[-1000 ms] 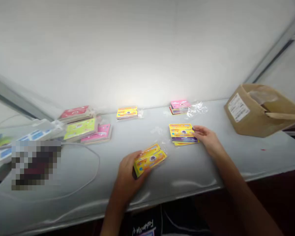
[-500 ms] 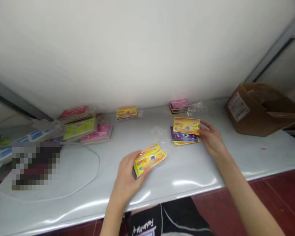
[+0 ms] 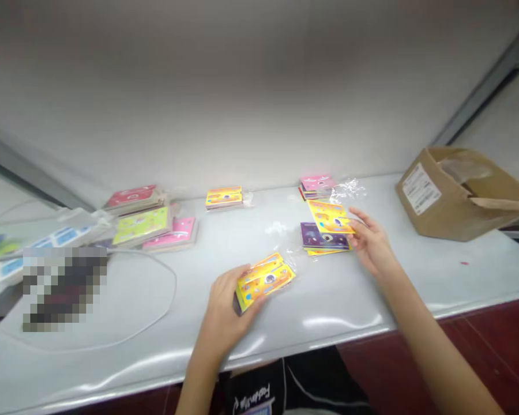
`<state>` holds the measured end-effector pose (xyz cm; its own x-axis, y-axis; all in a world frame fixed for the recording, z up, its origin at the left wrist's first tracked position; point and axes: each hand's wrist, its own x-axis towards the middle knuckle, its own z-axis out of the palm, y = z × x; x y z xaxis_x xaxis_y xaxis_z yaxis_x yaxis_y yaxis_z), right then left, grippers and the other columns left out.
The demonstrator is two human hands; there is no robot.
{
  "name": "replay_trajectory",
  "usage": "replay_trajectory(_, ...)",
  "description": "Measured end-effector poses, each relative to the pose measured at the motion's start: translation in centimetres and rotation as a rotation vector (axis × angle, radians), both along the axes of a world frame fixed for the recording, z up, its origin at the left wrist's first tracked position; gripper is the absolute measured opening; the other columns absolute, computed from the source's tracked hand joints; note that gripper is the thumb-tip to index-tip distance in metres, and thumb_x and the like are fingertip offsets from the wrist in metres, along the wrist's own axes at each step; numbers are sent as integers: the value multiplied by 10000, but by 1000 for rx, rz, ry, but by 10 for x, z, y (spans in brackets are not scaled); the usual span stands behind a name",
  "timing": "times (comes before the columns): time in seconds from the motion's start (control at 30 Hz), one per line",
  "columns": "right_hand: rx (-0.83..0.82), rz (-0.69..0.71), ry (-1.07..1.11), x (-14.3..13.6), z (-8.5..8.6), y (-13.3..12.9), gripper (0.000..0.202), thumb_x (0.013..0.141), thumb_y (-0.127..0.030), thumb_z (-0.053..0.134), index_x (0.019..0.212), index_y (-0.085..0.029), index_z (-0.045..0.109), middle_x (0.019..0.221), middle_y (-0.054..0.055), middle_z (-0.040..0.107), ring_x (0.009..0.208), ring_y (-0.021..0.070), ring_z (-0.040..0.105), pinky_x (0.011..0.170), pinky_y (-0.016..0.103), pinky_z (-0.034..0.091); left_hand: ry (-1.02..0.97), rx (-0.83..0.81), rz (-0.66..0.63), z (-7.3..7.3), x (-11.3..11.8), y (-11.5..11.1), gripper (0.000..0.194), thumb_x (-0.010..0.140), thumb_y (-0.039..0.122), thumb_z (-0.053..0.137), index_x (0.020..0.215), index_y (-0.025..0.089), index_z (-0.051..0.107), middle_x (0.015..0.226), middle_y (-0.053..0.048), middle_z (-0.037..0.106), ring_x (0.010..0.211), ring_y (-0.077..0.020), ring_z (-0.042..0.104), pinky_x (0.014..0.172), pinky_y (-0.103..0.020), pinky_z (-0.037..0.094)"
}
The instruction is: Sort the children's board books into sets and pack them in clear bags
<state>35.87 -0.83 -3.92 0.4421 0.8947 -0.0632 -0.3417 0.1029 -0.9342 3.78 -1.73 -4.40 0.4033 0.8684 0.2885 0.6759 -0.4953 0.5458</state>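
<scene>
My left hand [image 3: 227, 311] is wrapped round a small stack of yellow cards [image 3: 266, 279] in clear plastic, low over the front half of the table. Between the thumb and fingers of my right hand [image 3: 372, 242] is the right edge of a single yellow card [image 3: 331, 218], tilted above a pile. The pile has a purple card [image 3: 324, 237] on top and a yellow edge showing beneath; the held card hides part of it. Behind it lies a stack with a pink card [image 3: 317, 183] on top, beside crumpled clear plastic.
An open cardboard box [image 3: 454, 202] stands at the right. Another yellow-topped stack [image 3: 224, 197] lies at the back. Red, green [image 3: 142, 226] and pink stacks are at the left, near a white power strip [image 3: 47, 245] and a looping white cable [image 3: 174, 288].
The yellow card in my right hand has tilted and its left side has risen, showing more of the purple card beneath. My left hand has hardly moved.
</scene>
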Motion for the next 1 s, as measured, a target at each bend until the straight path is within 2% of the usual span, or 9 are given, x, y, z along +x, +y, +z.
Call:
replay_trajectory(0.23, -25, 85, -155, -14, -1, -2, 241, 661, -355, 712, 836, -192, 685, 727, 3, 624, 401, 51, 416, 340, 212, 375, -35, 27, 3, 2, 1, -1, 431, 804, 371, 601, 1185, 232, 454, 1181, -84, 570, 1101, -237, 528, 942, -418, 438)
replay_trajectory(0.4, -53, 132, -200, -15, -5, -2, 246, 664, -382, 723, 819, -191, 711, 789, 24, 670, 502, 93, 543, 389, 212, 446, -48, 113, 15, 2, 1, -2, 443, 790, 354, 621, 1181, 224, 457, 1150, -84, 579, 1083, -241, 527, 932, -420, 439)
replay_trajectory(0.53, -64, 210, -209, -16, 0, -3, 275, 658, -379, 734, 867, -202, 722, 834, 36, 692, 602, 127, 599, 486, 236, 510, -50, 139, 14, 3, 1, -2, 433, 792, 347, 620, 1176, 230, 458, 1136, -80, 583, 1065, -240, 533, 921, -422, 447)
replay_trajectory(0.67, -59, 316, -214, -19, 6, -6, 346, 684, -373, 720, 993, -218, 704, 917, 47, 691, 646, 131, 607, 535, 245, 517, -35, 127, 8, 2, 1, -2, 446, 784, 353, 632, 1174, 230, 456, 1144, -84, 577, 1073, -252, 527, 923, -444, 445)
replay_trajectory(0.8, -99, 424, -232, -18, 3, -6, 466, 693, -358, 722, 1129, -218, 640, 765, 21, 673, 545, 103, 574, 506, 237, 506, -36, 145, -1, 3, 1, -3, 460, 778, 335, 639, 1181, 221, 449, 1148, -86, 575, 1077, -250, 527, 930, -438, 443)
replay_trajectory(0.87, -121, 438, -231, -18, -1, -6, 480, 677, -358, 735, 1122, -208, 639, 723, 15, 664, 542, 106, 580, 535, 253, 524, -49, 166, -3, 4, 1, -4, 459, 777, 328, 638, 1180, 217, 449, 1138, -85, 578, 1070, -244, 533, 925, -426, 449)
replay_trajectory(1.0, -141, 397, -223, -18, -4, -4, 457, 673, -356, 739, 1097, -209, 651, 828, 37, 689, 629, 122, 620, 631, 285, 551, -56, 191, -4, 4, 2, -4, 467, 774, 322, 640, 1186, 220, 444, 1134, -85, 579, 1069, -246, 535, 922, -422, 450)
